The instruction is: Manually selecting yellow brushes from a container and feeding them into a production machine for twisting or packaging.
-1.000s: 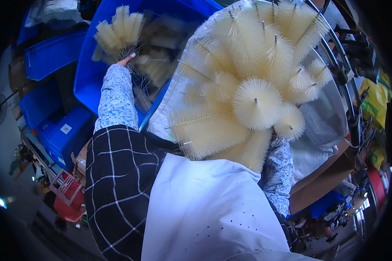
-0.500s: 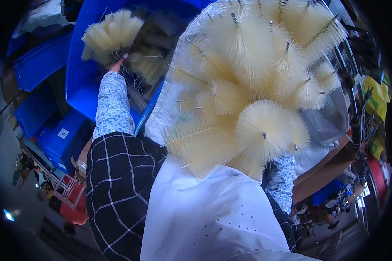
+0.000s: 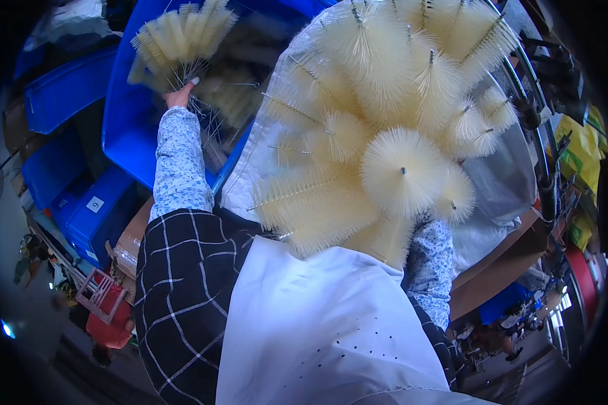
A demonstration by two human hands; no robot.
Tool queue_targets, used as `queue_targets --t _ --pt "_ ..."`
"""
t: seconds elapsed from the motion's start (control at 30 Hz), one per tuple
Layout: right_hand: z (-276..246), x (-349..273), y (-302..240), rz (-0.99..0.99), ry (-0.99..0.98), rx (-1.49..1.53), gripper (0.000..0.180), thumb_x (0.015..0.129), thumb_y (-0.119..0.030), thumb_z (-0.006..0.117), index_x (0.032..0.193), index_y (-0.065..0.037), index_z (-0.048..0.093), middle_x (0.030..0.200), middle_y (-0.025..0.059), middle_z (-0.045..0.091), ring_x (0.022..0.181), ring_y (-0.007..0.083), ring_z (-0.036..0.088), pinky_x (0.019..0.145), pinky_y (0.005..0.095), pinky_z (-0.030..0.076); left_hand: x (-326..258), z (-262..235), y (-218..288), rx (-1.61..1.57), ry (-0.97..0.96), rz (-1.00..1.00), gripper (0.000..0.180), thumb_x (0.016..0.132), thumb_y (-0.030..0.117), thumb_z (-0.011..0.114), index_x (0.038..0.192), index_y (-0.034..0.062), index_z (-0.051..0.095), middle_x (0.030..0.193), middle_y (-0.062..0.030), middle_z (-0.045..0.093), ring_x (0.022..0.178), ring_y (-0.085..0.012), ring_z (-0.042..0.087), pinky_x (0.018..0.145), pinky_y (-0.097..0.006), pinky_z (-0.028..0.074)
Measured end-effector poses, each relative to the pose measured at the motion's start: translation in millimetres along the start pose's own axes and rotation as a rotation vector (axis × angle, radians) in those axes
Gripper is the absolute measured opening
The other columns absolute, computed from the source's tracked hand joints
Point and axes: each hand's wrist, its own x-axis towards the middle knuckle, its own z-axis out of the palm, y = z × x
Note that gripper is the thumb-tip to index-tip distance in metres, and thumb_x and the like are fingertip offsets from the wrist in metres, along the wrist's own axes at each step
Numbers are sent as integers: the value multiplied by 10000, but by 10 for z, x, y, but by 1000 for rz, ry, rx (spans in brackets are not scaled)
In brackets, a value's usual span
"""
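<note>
My left hand (image 3: 180,96) reaches over a blue bin (image 3: 123,131) and grips a bunch of small cream bristle brushes (image 3: 186,37) by their thin wire stems. The bristle heads fan out above the fist. More small brushes (image 3: 230,101) with wire handles lie in the bin below. A pile of larger cream brushes (image 3: 403,172) with twisted wire cores spreads over a white woven sack (image 3: 240,185) in front of me. My right forearm (image 3: 430,260), in a blue floral sleeve, runs under this pile; the hand's fingers are hidden there.
A white apron (image 3: 297,310) covers my lap, against the pile's near edge. Blue bins (image 3: 91,209) stand at the left, beside a cardboard box (image 3: 130,246). A dark metal frame (image 3: 546,155) and a yellow bag (image 3: 581,155) are at the right.
The brush bunch in my left hand has shifted slightly up and right, with its heads fanned wider. The large brushes nearest me sit a little higher in the picture. My left hand keeps its grip.
</note>
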Motion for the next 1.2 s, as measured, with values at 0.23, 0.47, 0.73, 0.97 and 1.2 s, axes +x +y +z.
queue_targets --t 0.23,0.47,0.73,0.97,1.2 --pt "44 109 -53 -111 -23 -140 567 805 -457 437 1201 -68 324 1043 118 516 881 247 538 757 360 435 -2 24 17 -29 22 146 894 465 139 796 1146 -95 267 1152 -227 384 960 -281 477 833 -348 412" --pt "107 108 -379 -228 -9 -256 564 803 -444 458 1201 -68 324 1041 118 519 880 248 540 757 357 433 -242 -107 402 -386 -51 42 767 503 97 777 1045 -101 271 1049 -229 384 710 -249 542 449 -292 520" --pt "266 -28 -1238 -412 -73 -187 726 626 -158 676 1221 -81 266 1124 144 437 1001 261 470 837 349 375 -768 -829 598 -350 25 187 716 530 100 760 1039 -71 287 988 -204 457 657 -242 553 419 -292 502" --pt "281 -171 -1568 -462 -188 -57 880 676 -226 686 1287 -70 72 1206 137 346 1081 242 391 905 356 318 -1192 -1478 540 -425 116 276 701 544 75 745 1057 -52 285 958 -184 491 649 -230 556 401 -283 491" --pt "-30 -272 -1806 -515 -86 -323 906 674 -226 673 1291 -21 43 1223 214 303 1083 285 376 907 367 311 -1444 -2008 386 -557 166 283 529 580 135 739 983 -31 438 758 -106 556 442 -167 532 360 -256 439"
